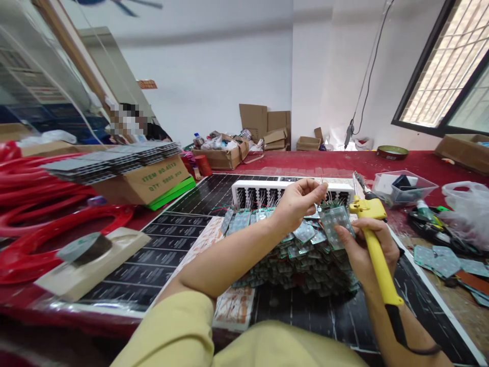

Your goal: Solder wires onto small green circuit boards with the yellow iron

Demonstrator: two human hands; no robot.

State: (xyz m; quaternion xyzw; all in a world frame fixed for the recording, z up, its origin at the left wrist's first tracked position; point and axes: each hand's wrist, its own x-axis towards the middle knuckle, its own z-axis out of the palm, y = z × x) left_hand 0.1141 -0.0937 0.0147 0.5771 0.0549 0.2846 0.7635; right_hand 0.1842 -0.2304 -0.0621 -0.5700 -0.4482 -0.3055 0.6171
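Note:
My right hand (pixel 369 250) is wrapped around a yellow soldering iron (pixel 376 262) with a trigger-style body, its tip pointing up and away. The same hand's thumb also presses on a small green circuit board (pixel 333 227) dotted with pale round spots. My left hand (pixel 300 204) is closed in a pinch just above the board's upper left corner, on what looks like a thin wire (pixel 322 180). Beneath both hands spreads a thick pile of similar circuit boards (pixel 301 267). Behind the pile stands a white slotted rack (pixel 240 189) with wires hanging from its dark slots.
Black printed panels (pixel 153 255) cover the red table (pixel 332 163). Left are red rings (pixel 34 204), a tape roll on a cream block (pixel 126 250) and a carton (pixel 153 183). Right are a clear plastic box (pixel 405 188), loose boards (pixel 445 262) and a plastic bag (pixel 468 209).

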